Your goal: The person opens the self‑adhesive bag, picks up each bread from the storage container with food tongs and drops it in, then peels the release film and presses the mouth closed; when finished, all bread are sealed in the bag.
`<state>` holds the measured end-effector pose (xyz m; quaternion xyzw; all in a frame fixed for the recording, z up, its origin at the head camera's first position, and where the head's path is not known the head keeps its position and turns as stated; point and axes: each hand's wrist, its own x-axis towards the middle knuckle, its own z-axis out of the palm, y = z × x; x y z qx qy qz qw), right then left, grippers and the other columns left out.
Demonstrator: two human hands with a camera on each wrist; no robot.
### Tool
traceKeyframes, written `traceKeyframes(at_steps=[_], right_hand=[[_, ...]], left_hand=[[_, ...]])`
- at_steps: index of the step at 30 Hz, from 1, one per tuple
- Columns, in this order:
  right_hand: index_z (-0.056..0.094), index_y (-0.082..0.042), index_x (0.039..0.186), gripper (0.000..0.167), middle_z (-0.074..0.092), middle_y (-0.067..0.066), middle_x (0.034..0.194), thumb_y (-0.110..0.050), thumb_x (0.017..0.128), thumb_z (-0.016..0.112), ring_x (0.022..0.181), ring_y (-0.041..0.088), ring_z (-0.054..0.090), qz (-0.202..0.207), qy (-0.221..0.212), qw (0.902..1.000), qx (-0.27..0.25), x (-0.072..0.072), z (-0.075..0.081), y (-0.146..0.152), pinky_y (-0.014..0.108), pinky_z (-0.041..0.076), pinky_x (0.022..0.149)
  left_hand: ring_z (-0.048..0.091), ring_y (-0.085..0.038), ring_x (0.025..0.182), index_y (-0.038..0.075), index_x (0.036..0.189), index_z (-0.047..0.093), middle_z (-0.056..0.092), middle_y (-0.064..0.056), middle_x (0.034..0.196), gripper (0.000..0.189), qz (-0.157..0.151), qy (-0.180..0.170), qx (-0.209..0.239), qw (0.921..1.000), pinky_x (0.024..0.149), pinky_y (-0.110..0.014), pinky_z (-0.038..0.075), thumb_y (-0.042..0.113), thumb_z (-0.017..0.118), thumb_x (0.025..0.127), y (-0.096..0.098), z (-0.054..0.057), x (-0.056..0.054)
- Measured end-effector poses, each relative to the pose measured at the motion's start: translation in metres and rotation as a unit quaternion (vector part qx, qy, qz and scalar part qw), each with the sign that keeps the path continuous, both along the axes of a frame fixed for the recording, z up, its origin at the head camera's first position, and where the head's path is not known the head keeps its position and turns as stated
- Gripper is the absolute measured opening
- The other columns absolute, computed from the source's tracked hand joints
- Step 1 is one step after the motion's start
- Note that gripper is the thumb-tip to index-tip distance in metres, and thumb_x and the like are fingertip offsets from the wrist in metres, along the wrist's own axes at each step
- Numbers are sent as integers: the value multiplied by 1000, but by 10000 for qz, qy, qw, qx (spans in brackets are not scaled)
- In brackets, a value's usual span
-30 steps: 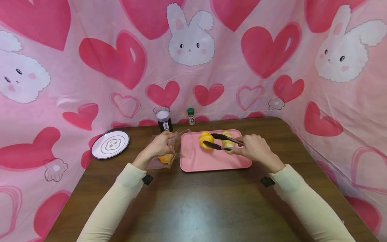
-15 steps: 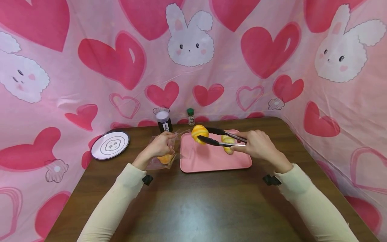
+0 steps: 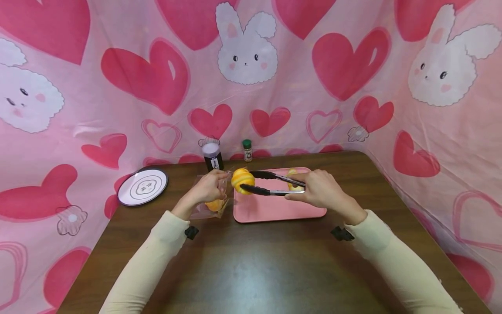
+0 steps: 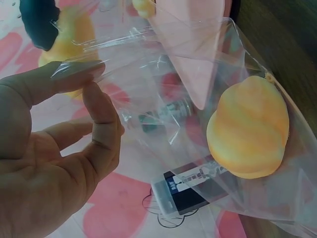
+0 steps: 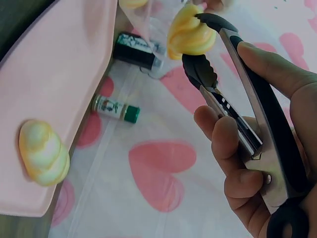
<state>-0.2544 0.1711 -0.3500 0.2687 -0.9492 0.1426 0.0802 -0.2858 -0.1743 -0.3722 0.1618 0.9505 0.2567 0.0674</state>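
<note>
Bun (image 3: 242, 180) is held by tongs (image 3: 260, 191) at frame centre, the tongs gripped by the right hand (image 3: 323, 189)'s curled fingers; further left, the bag (image 4: 257, 198) is pinched by the left hand (image 3: 207, 188). Bagging seems under way; a wider mouth is probably needed next.

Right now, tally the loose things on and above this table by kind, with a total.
Tongs: 1
Clear bag: 1
Pink tray: 1
Bread rolls: 3 (one in the tongs, one on the tray, one in the bag)
Plate: 1
Dark jar: 1
Green-capped bottle: 1
Total: 9
</note>
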Motion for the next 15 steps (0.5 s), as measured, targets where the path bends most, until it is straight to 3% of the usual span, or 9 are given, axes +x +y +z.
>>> traceKeyframes(at_steps=[2,6,9,11,15], right_hand=[[73,-19,121,59,72,-5,83,-55,76,80,67,15,54,50,20,10000,20,-2,-2,-6,32,43,58],[74,-19,120,59,74,-4,98,-57,75,80,78,17,58,74,79,9999,111,-4,-4,-17,31,44,58],[75,-19,118,56,67,-7,82,-55,75,81,75,16,55,90,108,9998,173,-5,-3,-24,28,40,53],[76,-19,115,52,59,-8,72,-53,75,82,71,15,52,103,157,9996,209,-6,-3,-27,26,38,50],[77,-19,110,50,58,-8,68,-52,74,83,66,13,51,111,156,9994,292,-6,0,-33,26,39,48]], left_hand=[[58,-23,89,-2,142,53,47,-18,149,70,-23,32,-23,10000,86,-38,51,5,77,76,0,1,0],[60,-23,93,0,141,54,47,-17,150,68,-47,55,-13,10000,83,-35,51,3,75,76,1,1,0],[57,-23,93,0,141,54,46,-18,150,67,-55,-29,72,10000,77,-32,50,0,72,77,1,1,1],[55,-21,83,0,142,53,45,-18,150,68,-63,-88,125,9999,73,-29,48,-2,70,76,1,1,2],[52,-16,72,-2,142,52,46,-19,150,68,-90,-33,133,9999,71,-27,46,-3,69,76,0,1,2]])
